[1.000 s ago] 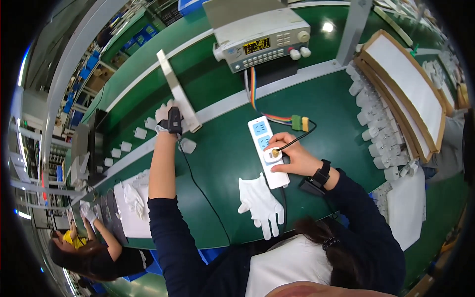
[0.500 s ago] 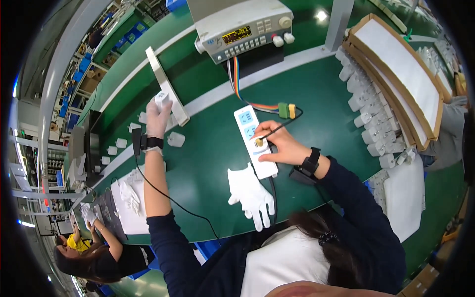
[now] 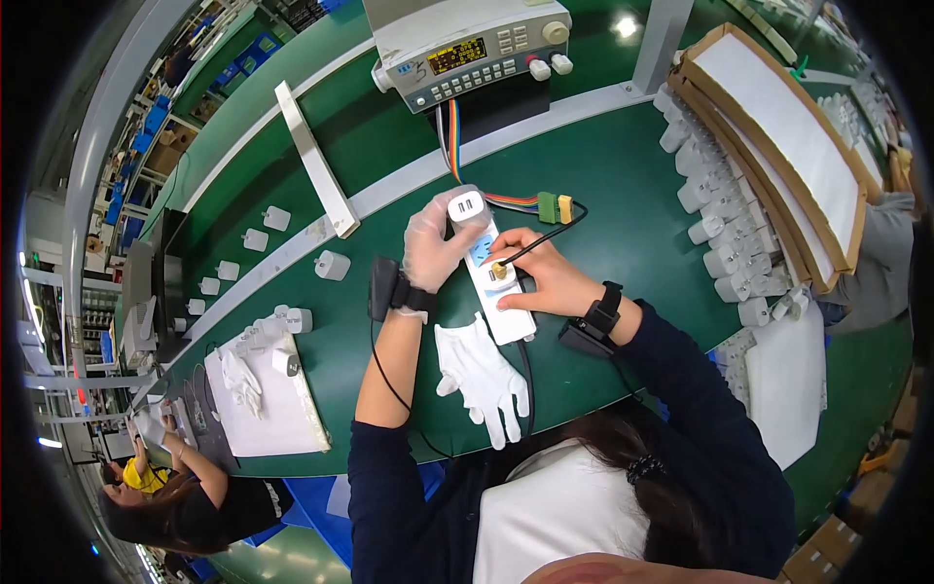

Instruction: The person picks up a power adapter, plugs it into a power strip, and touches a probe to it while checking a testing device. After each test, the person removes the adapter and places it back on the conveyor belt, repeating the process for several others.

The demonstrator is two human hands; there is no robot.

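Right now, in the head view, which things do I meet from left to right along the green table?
White sheet → loose white adapter → left hand → white power strip → right hand → rows of white adapters → cardboard tray.

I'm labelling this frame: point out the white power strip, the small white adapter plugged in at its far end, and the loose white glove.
White power strip (image 3: 508, 316), head view, its near end.
Small white adapter (image 3: 467, 206), head view, its top face.
Loose white glove (image 3: 479, 368), head view, its palm.
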